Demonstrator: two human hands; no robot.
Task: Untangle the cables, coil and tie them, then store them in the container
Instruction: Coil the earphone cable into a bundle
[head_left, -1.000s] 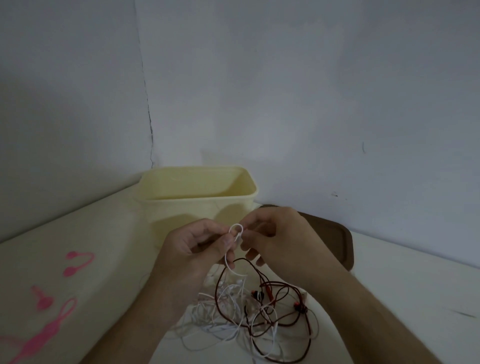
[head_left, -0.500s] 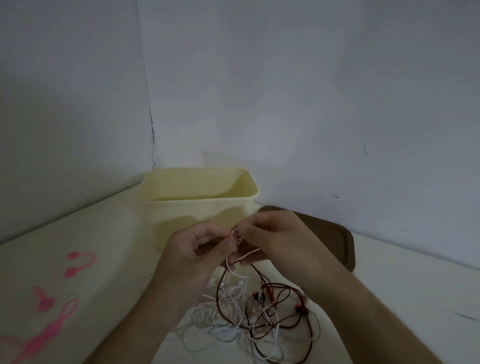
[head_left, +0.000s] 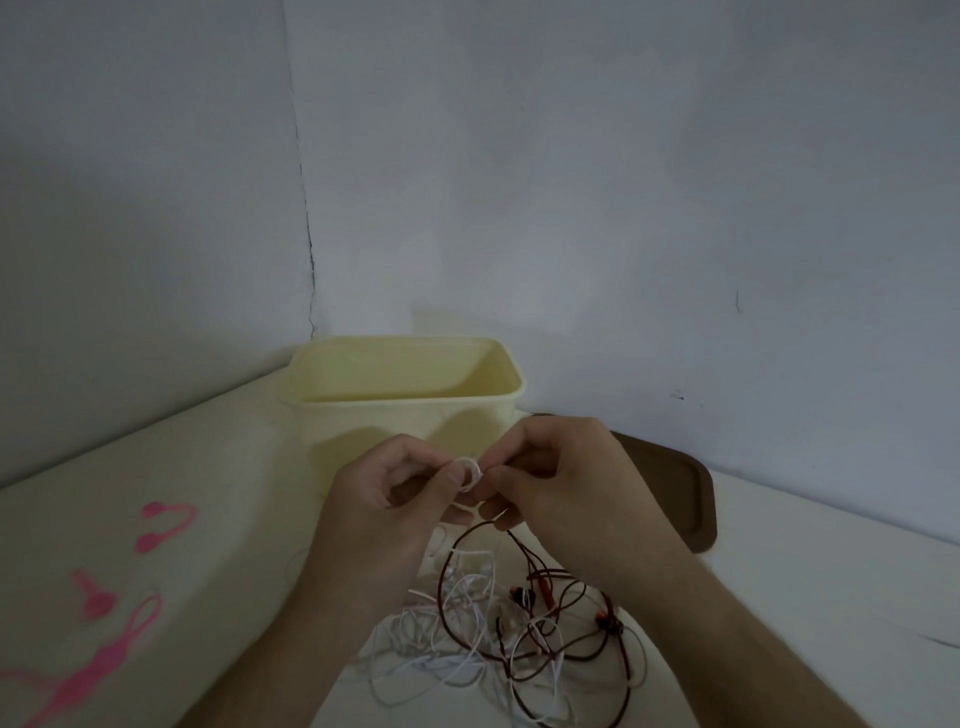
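Note:
A tangle of thin white cable and dark red earphone cable lies on the white table in front of me. My left hand pinches a small loop of the white cable between thumb and forefinger. My right hand pinches the same white cable just to the right of that loop, fingertips nearly touching the left hand's. Both hands hover above the tangle, in front of the pale yellow container, which stands open and looks empty.
Several pink cable ties lie on the table at the left. A dark brown lid lies flat behind my right hand, right of the container. Grey walls meet in a corner behind the container.
The white loop between my fingertips has been worked smaller and tighter. Both hands stay close together above the tangle, almost in the same place.

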